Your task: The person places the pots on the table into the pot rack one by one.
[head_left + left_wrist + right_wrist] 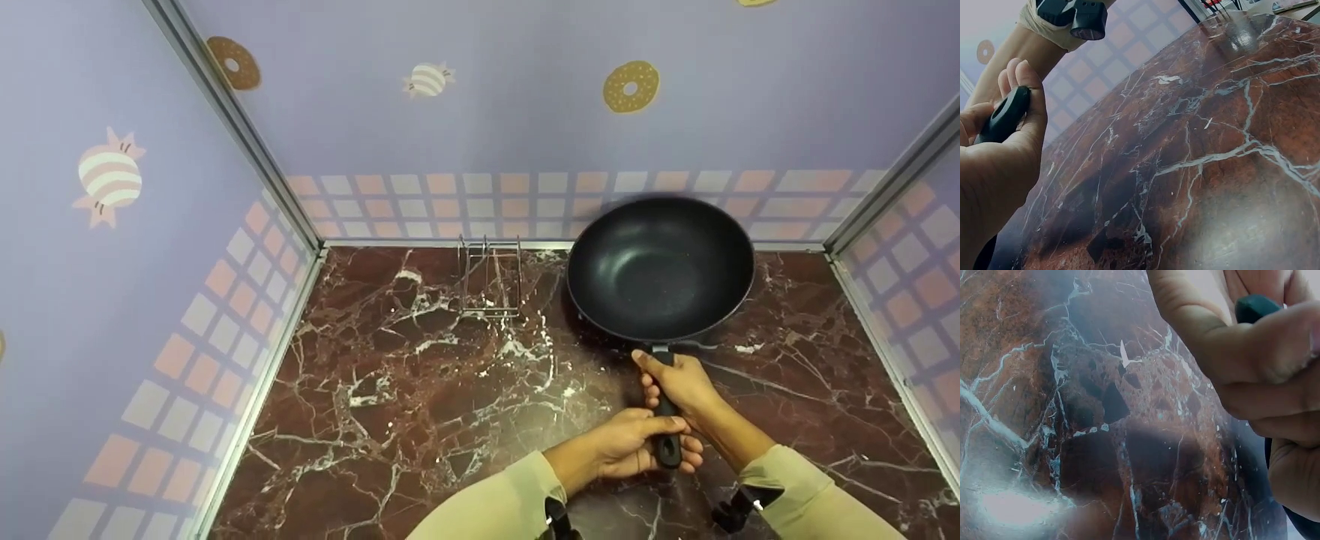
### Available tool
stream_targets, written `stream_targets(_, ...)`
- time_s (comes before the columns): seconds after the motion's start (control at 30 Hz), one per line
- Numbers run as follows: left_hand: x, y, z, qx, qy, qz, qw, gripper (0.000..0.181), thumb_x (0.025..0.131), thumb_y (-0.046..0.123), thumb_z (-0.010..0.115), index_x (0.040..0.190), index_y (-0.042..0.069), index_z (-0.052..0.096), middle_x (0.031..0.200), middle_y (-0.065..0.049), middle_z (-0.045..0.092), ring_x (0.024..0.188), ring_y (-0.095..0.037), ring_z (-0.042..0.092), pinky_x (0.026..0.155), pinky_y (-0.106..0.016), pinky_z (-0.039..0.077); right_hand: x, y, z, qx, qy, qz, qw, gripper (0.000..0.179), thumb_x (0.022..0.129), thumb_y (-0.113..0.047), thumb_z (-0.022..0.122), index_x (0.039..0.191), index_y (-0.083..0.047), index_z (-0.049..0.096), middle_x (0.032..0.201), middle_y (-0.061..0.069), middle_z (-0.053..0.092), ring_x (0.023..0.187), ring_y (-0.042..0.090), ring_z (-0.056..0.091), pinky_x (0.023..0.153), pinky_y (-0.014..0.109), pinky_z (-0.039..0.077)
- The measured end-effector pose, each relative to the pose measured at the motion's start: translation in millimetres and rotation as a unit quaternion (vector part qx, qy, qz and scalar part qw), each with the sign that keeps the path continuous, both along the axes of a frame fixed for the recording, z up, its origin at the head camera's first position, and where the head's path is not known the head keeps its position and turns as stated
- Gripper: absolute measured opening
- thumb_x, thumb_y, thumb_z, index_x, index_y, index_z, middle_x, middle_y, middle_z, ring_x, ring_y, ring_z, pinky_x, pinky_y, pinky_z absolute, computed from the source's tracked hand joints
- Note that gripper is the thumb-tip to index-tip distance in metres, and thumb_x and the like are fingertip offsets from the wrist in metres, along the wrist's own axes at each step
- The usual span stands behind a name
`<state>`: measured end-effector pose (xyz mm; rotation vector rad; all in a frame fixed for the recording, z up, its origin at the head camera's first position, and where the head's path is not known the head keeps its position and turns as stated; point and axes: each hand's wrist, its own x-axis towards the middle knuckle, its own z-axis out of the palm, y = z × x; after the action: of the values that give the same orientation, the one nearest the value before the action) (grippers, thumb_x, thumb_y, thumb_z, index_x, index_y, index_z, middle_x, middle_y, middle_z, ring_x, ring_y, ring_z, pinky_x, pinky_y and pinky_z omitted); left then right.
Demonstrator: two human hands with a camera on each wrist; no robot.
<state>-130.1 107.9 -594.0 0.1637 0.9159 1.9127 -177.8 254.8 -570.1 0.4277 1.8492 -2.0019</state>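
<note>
Facing a purple wall across a marble counter. Holding a black pan at the counter's back right, near the wall; can't tell if lifted or resting. Gripping close to the pan with the right hand, clasping the tail end with the left hand. Could bump the wall if pushed back. Could clip the wire rack, near the pan's left, if swung sideways. Could twist or dip nose-first on a slack hold of the handle, likely being front-heavy.
</note>
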Motion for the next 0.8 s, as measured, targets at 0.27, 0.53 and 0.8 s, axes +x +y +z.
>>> stream_targets(0.27,-3.2,-4.7,5.1,0.006,0.018,0.002,0.9998,0.022,0.115,0.008,0.043,0.104,0.012,0.062,0.092,-0.003,0.077,0.084,-0.014,0.078,0.079,-0.027,0.066,-1.0,-8.4,13.1,0.042,0.047,-0.013,0.9979,0.043,0.112,-0.035,0.068,0.076,-0.013,0.062,0.057,-0.007,0.06,0.045,0.008,0.058,0.048,0.026,0.056)
stream_targets(0.53,-5.8,-13.3,9.7,0.01,0.026,-0.001,0.9996,0.022,0.115,0.012,0.045,0.104,0.012,0.063,0.092,-0.003,0.077,0.085,-0.014,0.078,0.082,-0.028,0.066,0.4,-16.0,24.6,0.083,0.056,-0.015,0.9949,0.046,0.111,-0.042,0.068,0.076,-0.013,0.064,0.055,-0.006,0.06,0.046,0.01,0.06,0.049,0.027,0.057)
stream_targets(0.8,-8.9,-19.5,12.2,0.022,0.043,-0.007,0.9988,0.025,0.115,0.012,0.042,0.104,0.012,0.064,0.091,-0.001,0.076,0.084,-0.012,0.078,0.082,-0.028,0.067,0.1,-23.6,33.7,0.1,0.069,-0.021,0.9924,0.04,0.112,-0.04,0.066,0.088,-0.008,0.064,0.056,-0.007,0.062,0.045,0.01,0.061,0.048,0.026,0.057)
